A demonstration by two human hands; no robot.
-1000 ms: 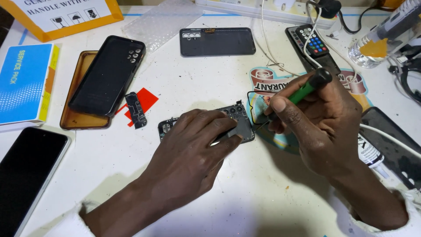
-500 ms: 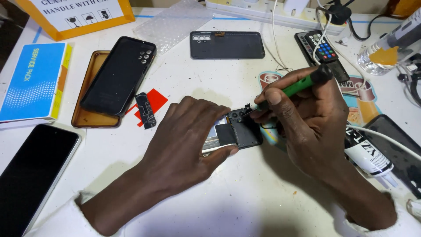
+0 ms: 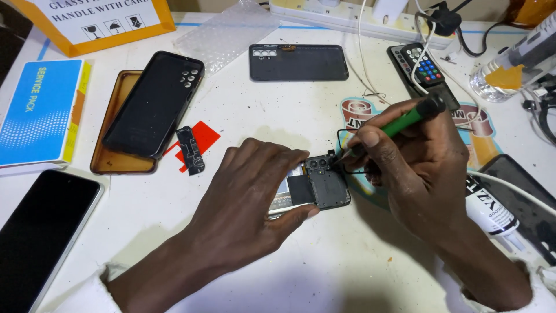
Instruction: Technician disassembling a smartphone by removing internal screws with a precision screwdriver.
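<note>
Opened phone [image 3: 320,184], back cover removed, lying flat on white worktable [image 3: 359,272] between both hands, inner boards and camera cluster exposed. Left hand [image 3: 249,200] laid palm-down over the phone's left part, fingers curled around its edges and grasping it, thumb tip pressed against the lower edge, fingertips reaching the upper edge. Right hand [image 3: 414,165] clenched around green-handled screwdriver [image 3: 405,120] in a pen-like grip, shaft slanting down and to the left from the fingers, tip [image 3: 337,163] meeting the phone's upper right corner just beside the camera cluster. Thin black wire loop [image 3: 341,136] just beyond the right fingertips, partly hidden by them. Round printed sticker [image 3: 356,113] on the table directly past the right index finger. Small black bracket part [image 3: 190,149] on a red patch [image 3: 202,139], off to the outer side of the left fingers, apart from them. Black phone [image 3: 153,104] resting on a brown case [image 3: 119,124], farther out beyond the bracket. Loose dark back cover [image 3: 298,62] well beyond the left fingertips. Remote control [image 3: 423,69] with coloured buttons beyond the right knuckles, white cable [image 3: 425,49] crossing it. White glue tube [image 3: 489,208] just beside the right wrist. Blue box [image 3: 37,110] and a dark-screened phone [image 3: 40,232] far out past the left forearm.
</note>
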